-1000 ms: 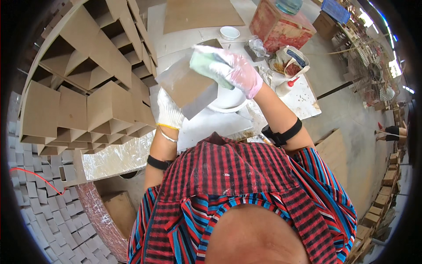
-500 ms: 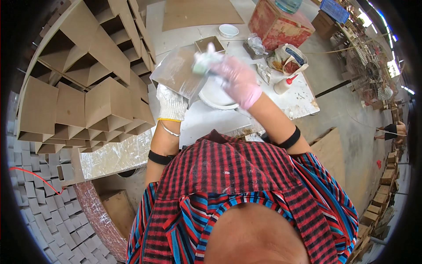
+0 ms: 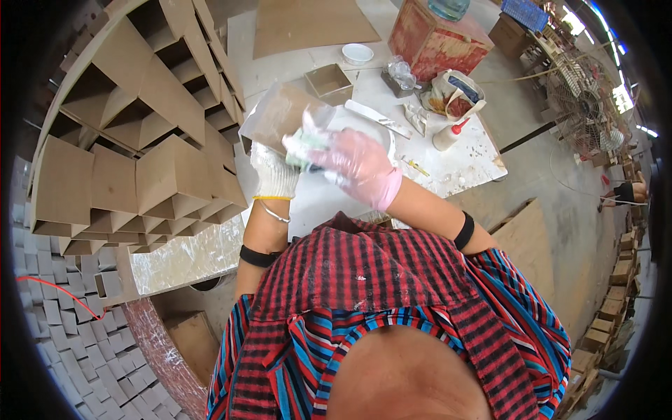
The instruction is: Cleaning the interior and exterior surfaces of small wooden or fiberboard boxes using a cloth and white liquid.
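My left hand [image 3: 274, 173], in a white knitted glove, supports a brown open box [image 3: 280, 115]; its fingers are hidden by the box. A streaky whitish smear covers part of the box's upturned face. My right hand [image 3: 364, 164] wears a thin pink glove and is closed on a pale green sponge [image 3: 301, 148] coated in white paste, blurred by motion. The sponge lies against the box's near right edge. Beyond my right hand, a flat white scraper [image 3: 378, 119] rests across a round white basin [image 3: 397, 143], which my hand partly covers.
Stacked brown boxes [image 3: 168, 175] rise on the left. On the white table [image 3: 469, 164] stand a small square box [image 3: 329, 82], a white bowl [image 3: 358, 54], a red-capped bottle [image 3: 448, 136] and a bag [image 3: 455, 94]. A red crate [image 3: 437, 42] is behind; a fan [image 3: 577, 101] stands right.
My right hand with the sponge has swept down and left, toward the box's near edge. The scraper and the small square box are now more exposed. The box in my left hand has tilted slightly.
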The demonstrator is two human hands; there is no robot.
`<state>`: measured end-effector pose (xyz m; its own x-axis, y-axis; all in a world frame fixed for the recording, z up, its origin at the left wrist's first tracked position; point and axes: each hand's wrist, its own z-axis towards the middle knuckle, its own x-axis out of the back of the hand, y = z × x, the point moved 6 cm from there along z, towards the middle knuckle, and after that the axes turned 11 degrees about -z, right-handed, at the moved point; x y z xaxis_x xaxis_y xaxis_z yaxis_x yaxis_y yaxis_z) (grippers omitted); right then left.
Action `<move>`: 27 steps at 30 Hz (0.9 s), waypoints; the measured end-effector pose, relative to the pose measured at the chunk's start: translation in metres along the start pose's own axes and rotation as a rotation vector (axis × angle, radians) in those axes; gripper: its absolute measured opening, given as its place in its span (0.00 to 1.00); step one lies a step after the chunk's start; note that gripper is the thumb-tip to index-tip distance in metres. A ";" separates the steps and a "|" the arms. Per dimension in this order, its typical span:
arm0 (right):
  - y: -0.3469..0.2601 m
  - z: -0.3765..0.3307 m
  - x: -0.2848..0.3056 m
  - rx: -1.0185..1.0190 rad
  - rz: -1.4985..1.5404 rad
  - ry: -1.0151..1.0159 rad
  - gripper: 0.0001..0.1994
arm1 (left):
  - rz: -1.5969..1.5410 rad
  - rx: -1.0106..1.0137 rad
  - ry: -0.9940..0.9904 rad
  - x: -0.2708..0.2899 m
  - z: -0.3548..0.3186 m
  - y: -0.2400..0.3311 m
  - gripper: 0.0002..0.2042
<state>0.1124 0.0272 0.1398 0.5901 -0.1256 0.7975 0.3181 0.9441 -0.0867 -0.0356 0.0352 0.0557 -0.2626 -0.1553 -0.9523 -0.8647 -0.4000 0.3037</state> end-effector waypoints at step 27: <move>0.056 0.029 -0.006 -0.174 0.613 -0.140 0.25 | 0.137 0.185 0.052 0.015 -0.016 -0.003 0.22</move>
<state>0.1055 0.0896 0.1477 0.6044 0.4723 0.6416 0.0764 0.7673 -0.6368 -0.0300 0.0193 0.0409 -0.3644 -0.2451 -0.8984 -0.8877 -0.2000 0.4146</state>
